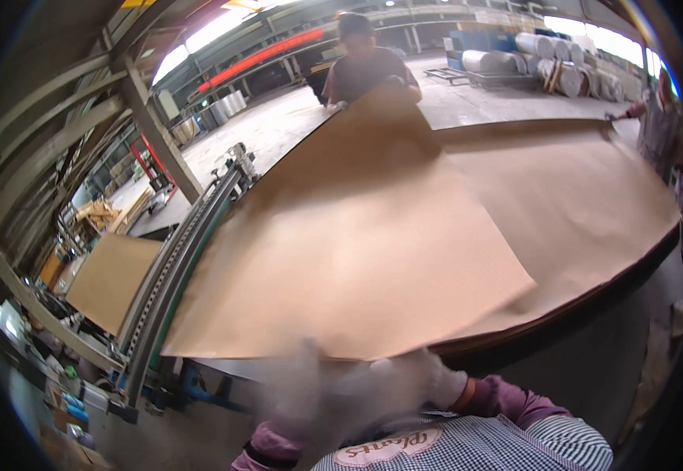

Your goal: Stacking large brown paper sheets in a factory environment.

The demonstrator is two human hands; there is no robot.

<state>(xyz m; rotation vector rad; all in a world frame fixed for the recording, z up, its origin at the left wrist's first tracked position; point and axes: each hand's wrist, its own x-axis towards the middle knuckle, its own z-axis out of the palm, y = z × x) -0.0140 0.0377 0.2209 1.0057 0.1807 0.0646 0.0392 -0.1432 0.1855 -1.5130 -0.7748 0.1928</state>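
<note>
A large brown cardboard sheet (357, 251) lies tilted over a wider stack of the same sheets (584, 188). Both my hands wear light grey gloves and are blurred by motion. My left hand (302, 392) is just below the sheet's near edge, fingers reaching up to it. My right hand (418, 378) is close beside it, under the same edge. The blur hides whether either hand grips the sheet. At the far end a co-worker (365, 67) holds the sheet's far edge with both hands.
A roller conveyor rail (176, 267) runs along the stack's left side, with another cardboard sheet (110, 279) beyond it. A second person (659, 125) stands at the far right corner. Big paper rolls (530, 51) lie at the back. A steel column (153, 125) rises on the left.
</note>
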